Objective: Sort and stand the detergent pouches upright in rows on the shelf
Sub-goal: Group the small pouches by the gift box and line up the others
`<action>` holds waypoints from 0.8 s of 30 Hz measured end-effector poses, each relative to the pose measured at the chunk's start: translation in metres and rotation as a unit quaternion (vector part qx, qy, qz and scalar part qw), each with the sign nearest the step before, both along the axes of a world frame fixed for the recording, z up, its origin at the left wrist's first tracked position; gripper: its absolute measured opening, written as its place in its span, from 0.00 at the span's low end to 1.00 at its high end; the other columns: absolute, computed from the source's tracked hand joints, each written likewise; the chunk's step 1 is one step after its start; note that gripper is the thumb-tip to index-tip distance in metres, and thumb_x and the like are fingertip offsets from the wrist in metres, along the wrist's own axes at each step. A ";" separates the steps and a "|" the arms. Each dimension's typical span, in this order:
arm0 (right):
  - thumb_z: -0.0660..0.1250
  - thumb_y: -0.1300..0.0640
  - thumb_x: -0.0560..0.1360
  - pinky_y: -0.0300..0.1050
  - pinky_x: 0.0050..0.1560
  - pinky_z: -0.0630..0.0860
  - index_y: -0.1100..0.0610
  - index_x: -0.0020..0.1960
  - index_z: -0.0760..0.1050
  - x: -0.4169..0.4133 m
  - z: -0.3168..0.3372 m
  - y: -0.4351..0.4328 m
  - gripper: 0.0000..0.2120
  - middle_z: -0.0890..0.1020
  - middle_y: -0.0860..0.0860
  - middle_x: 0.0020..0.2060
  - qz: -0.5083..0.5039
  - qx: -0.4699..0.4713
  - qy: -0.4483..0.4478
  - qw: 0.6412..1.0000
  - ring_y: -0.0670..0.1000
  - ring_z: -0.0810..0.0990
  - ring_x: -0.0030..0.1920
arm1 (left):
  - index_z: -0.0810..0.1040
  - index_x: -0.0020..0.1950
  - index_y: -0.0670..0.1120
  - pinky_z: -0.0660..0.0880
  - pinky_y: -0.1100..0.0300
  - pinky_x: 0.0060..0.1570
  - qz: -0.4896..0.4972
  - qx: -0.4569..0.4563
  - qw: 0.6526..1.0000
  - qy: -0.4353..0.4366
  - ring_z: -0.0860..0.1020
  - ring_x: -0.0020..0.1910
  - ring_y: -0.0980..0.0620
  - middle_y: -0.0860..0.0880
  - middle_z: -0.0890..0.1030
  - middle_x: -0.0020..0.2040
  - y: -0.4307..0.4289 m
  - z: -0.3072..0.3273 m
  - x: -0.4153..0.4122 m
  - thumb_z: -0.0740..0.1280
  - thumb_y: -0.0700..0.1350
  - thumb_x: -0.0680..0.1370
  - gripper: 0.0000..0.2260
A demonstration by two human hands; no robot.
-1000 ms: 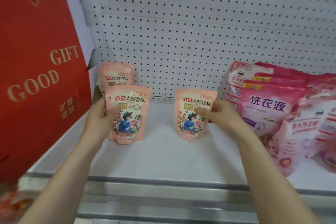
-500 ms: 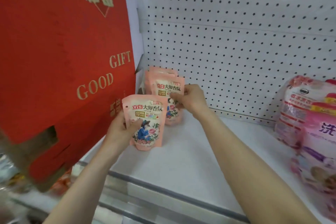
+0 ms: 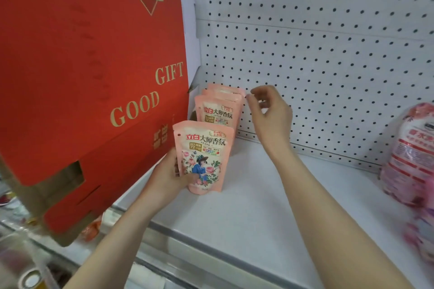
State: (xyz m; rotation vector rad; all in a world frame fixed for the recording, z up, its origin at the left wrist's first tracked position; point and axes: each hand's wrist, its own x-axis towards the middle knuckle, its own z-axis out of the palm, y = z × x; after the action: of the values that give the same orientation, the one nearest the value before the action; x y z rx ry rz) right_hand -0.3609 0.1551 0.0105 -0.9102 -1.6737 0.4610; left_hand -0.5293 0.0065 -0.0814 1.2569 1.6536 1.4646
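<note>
My left hand [image 3: 168,177] grips a small pink detergent pouch [image 3: 206,156] upright, its base on the white shelf [image 3: 246,206]. Behind it a row of the same pink pouches [image 3: 219,110] stands upright at the shelf's back left corner. My right hand [image 3: 270,112] hovers just right of that row with fingers loosely curled, holding nothing and apart from the pouches.
A big red gift box [image 3: 89,77] with gold lettering walls off the left side. White pegboard [image 3: 328,54] backs the shelf. Larger pink detergent bags [image 3: 413,152] lie at the far right. The shelf's metal front rail [image 3: 187,253] runs below my arms.
My right hand let go of the pouch it set at the front of the back row and drew away to the right. My left hand still holds its pouch.
</note>
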 end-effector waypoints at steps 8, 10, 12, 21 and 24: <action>0.68 0.48 0.77 0.46 0.36 0.68 0.52 0.32 0.71 -0.003 0.003 -0.020 0.17 0.73 0.48 0.25 0.121 0.041 -0.270 0.954 0.50 0.70 0.31 | 0.72 0.56 0.50 0.79 0.54 0.49 0.047 -0.005 0.998 0.046 0.82 0.50 0.56 0.54 0.83 0.51 0.031 0.002 0.001 0.75 0.33 0.69 0.22; 0.68 0.49 0.77 0.46 0.35 0.66 0.51 0.29 0.65 -0.011 0.003 -0.013 0.21 0.68 0.47 0.23 0.080 0.042 -0.272 0.958 0.52 0.67 0.31 | 0.72 0.55 0.46 0.79 0.55 0.47 0.078 -0.009 0.994 0.071 0.80 0.46 0.59 0.54 0.82 0.48 0.040 0.006 0.003 0.76 0.34 0.69 0.20; 0.67 0.49 0.77 0.46 0.36 0.67 0.50 0.32 0.70 -0.020 0.002 -0.009 0.17 0.71 0.46 0.25 0.059 0.049 -0.270 0.960 0.54 0.70 0.34 | 0.72 0.55 0.44 0.78 0.55 0.46 0.101 -0.015 0.990 0.100 0.80 0.43 0.56 0.52 0.82 0.47 0.048 0.009 0.003 0.75 0.35 0.69 0.19; 0.62 0.48 0.80 0.51 0.45 0.75 0.52 0.60 0.76 -0.026 -0.006 -0.005 0.12 0.84 0.57 0.46 0.022 0.052 -0.295 0.954 0.62 0.79 0.47 | 0.71 0.57 0.47 0.76 0.57 0.44 0.121 -0.026 0.980 0.157 0.80 0.45 0.53 0.51 0.81 0.50 0.066 0.008 -0.001 0.74 0.37 0.71 0.19; 0.62 0.48 0.80 0.53 0.47 0.76 0.52 0.60 0.75 -0.022 -0.006 -0.010 0.12 0.84 0.57 0.46 0.022 0.042 -0.302 0.952 0.62 0.80 0.47 | 0.71 0.58 0.49 0.76 0.55 0.45 0.119 -0.031 0.977 0.176 0.80 0.49 0.51 0.52 0.80 0.53 0.064 0.005 -0.003 0.74 0.39 0.71 0.20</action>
State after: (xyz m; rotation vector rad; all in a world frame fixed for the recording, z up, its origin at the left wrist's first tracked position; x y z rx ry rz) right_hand -0.3831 0.1447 0.0045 -1.0132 -2.2514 0.1370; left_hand -0.5322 0.0701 -0.0764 1.3814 2.1300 1.3674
